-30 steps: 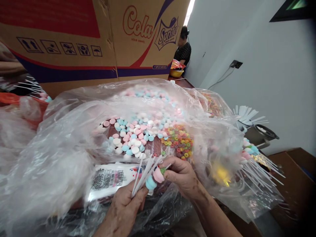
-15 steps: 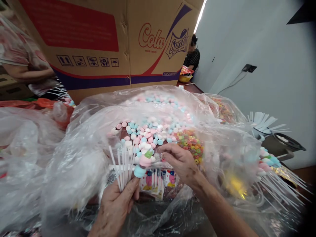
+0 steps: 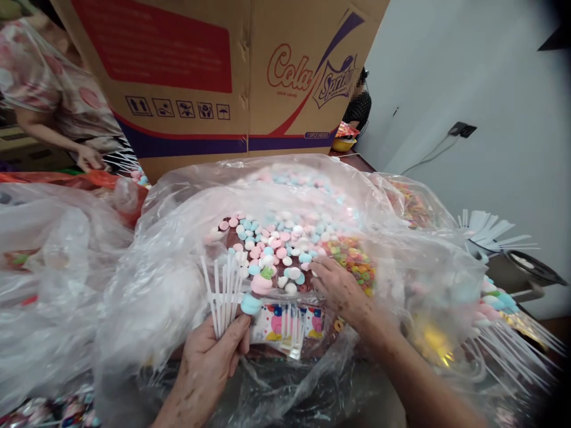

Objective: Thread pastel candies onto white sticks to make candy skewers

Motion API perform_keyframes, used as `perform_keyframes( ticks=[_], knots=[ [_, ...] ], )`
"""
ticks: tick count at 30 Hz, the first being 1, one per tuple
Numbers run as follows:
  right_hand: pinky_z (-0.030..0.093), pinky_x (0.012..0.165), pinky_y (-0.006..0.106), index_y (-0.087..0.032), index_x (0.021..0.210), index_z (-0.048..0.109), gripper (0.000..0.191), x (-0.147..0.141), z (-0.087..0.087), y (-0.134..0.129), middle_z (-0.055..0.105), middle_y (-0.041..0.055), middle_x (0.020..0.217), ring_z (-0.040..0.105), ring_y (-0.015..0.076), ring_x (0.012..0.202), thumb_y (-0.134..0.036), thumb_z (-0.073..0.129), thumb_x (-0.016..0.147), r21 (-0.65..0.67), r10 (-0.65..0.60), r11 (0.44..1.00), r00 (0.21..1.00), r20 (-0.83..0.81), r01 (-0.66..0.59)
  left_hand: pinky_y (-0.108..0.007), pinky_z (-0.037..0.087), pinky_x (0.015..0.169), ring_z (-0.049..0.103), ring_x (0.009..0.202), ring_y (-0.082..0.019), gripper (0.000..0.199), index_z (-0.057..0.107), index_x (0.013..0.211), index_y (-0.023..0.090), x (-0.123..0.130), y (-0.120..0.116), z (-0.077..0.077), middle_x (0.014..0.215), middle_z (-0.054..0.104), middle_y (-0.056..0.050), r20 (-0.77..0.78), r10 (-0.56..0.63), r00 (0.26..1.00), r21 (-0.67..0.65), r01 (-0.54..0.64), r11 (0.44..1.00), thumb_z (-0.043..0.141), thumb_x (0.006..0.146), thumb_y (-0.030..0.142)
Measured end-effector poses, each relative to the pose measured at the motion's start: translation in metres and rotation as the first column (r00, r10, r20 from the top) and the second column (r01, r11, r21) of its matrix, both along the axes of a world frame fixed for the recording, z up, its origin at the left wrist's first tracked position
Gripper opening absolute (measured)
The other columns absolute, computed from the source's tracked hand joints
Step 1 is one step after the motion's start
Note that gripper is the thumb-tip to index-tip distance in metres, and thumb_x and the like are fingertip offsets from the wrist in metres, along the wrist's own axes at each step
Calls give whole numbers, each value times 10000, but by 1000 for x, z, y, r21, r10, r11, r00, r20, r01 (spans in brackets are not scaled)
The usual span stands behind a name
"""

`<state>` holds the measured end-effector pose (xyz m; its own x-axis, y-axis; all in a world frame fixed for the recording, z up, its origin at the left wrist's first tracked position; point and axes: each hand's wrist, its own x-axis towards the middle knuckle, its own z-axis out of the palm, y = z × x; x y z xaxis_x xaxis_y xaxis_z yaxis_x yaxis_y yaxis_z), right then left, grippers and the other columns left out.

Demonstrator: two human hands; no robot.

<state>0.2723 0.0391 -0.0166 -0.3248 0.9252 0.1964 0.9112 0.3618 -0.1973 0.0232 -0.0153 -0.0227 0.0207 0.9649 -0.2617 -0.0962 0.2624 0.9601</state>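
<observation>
Upright in my left hand (image 3: 216, 351) is a bundle of white lollipop sticks (image 3: 226, 291), its fingers closed around the lower ends. Beside the sticks, above my thumb, a blue marshmallow (image 3: 250, 304) sits below a pink marshmallow (image 3: 262, 284), with a green gummy piece (image 3: 266, 273) on top. My right hand (image 3: 341, 288) reaches palm down to the right edge of the loose pink, white and blue marshmallows (image 3: 279, 244). Its fingers are slightly bent and apart, with the tips close to a marshmallow; no held thing shows. Colourful ring candies (image 3: 357, 261) lie just beyond this hand.
Clear plastic bags (image 3: 169, 285) surround the pile. Printed packets (image 3: 292, 327) lie in front. A tall cardboard box (image 3: 250, 83) stands behind. At right are finished candy sticks (image 3: 504, 315) and a container of white sticks (image 3: 484, 241). A co-worker (image 3: 57, 95) is at far left.
My right hand has moved from beside the skewered marshmallows to the right edge of the pile. Several loose marshmallows are spread differently. The left hand keeps its hold; the view has shifted slightly.
</observation>
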Motion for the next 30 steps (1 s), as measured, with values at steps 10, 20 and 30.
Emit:
perform_keyframes(
  ticks=[10, 20, 30],
  knots=[
    [448, 833, 316, -171, 978, 641, 200, 20, -12, 0, 645, 74, 966, 596, 212, 926, -118, 459, 915, -20, -95, 995, 983, -158, 93, -154, 187, 341, 341, 313, -23, 379, 558, 523, 151, 8, -2, 0, 461, 524, 53, -22, -24, 999, -29, 23, 999, 679, 735, 441],
    [439, 859, 322, -182, 915, 640, 152, 3, -14, 8, 642, 77, 948, 562, 221, 954, -123, 501, 900, -66, -42, 997, 992, -118, 35, -154, 202, 358, 348, 330, -32, 397, 547, 520, 158, 12, -5, 0, 457, 506, 58, -66, -100, 993, -39, 98, 994, 634, 770, 454],
    [433, 875, 349, -158, 1017, 629, 252, 16, -4, -7, 635, 106, 1018, 575, 238, 996, -123, 450, 844, -126, -136, 986, 973, -186, 113, -165, 178, 356, 337, 323, -30, 421, 550, 514, 154, 7, -4, -10, 467, 503, 57, -58, -76, 995, -30, 74, 997, 645, 770, 474]
  ],
)
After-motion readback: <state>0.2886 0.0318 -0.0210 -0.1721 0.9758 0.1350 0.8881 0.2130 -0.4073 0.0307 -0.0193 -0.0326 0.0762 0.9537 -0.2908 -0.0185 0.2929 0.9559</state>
